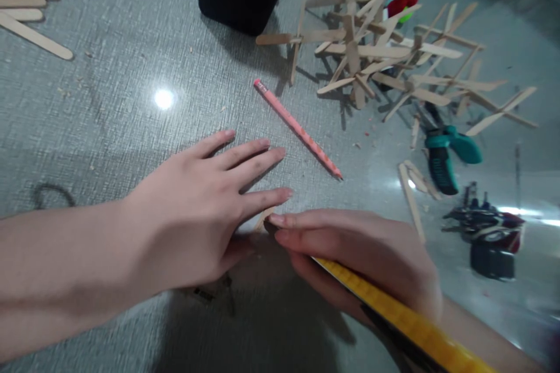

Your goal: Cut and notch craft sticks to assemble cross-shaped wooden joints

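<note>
Yellow-edged, the tool point(385, 301) at near right is pinched in the closed right hand point(376, 253), seemingly for control, while the left hand point(196, 204), fingers spread, grasping nothing visible, apparently steadies the wooden stick point(263, 218) between them.

The smooth, bare left forearm point(65, 268) is showing at the lower left of the frame, its outline narrowing toward a slim wrist point(133, 215). Near the centre, the bare left hand point(205, 198) is displaying a broad, smooth back and long, slender fingers point(256, 168) that are tapering to rounded tips. Their neatly rounded fingernails point(228, 134) are gleaming faintly, while the thumb point(238, 249) is appearing dim with shadow. Right of centre, the bare right hand point(371, 250) is showing similarly slim fingers. Toward the lower right corner, the bare right forearm point(475, 326) is appearing partly hidden.
</note>
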{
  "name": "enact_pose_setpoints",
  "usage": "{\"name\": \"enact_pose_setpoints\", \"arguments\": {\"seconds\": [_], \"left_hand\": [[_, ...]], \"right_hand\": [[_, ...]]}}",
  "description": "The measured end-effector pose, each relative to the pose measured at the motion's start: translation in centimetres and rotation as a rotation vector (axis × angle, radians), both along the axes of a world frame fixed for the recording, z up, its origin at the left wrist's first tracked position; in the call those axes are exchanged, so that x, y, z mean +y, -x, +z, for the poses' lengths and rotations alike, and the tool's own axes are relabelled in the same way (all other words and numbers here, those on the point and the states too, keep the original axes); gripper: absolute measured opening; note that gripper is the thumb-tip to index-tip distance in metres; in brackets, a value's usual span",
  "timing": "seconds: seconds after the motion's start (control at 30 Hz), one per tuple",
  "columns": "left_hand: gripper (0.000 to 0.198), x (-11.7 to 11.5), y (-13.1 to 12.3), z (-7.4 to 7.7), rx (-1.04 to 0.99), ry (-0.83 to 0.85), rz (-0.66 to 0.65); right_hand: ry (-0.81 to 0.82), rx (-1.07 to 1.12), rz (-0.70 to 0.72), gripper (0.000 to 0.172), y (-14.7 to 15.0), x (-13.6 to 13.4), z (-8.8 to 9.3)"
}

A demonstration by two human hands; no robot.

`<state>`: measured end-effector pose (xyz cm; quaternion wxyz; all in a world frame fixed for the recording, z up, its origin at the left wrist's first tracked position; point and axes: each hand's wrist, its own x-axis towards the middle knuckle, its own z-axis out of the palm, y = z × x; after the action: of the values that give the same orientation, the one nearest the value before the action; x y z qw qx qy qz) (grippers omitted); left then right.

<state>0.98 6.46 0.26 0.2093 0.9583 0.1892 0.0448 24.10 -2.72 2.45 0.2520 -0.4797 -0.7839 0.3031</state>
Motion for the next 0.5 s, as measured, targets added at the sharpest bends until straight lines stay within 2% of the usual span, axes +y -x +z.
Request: {"name": "enact_pose_setpoints", "arguments": {"seconds": [0.1,0.3,0.4,0.5], "left_hand": [[0.061,0.0,0.0,-0.1,-0.004,-0.004,0.006],[0.063,-0.2,-0.1,-0.9,-0.074,-0.021,0.013],[0.068,-0.2,-0.3,-0.8,-0.106,-0.026,0.001],[0.062,-0.2,-0.5,-0.4,-0.136,-0.06,0.021]], "right_hand": [[-0.066,-0.025,0.013,0.018,0.1,0.1,0.1],[-0.075,0.056,0.026,0.02,-0.3,0.4,-0.9],[-0.075,0.144,-0.042,0.024,-0.6,0.4,-1.4],[-0.078,0.169,-0.071,0.027,-0.5,0.5,-1.5]]}}
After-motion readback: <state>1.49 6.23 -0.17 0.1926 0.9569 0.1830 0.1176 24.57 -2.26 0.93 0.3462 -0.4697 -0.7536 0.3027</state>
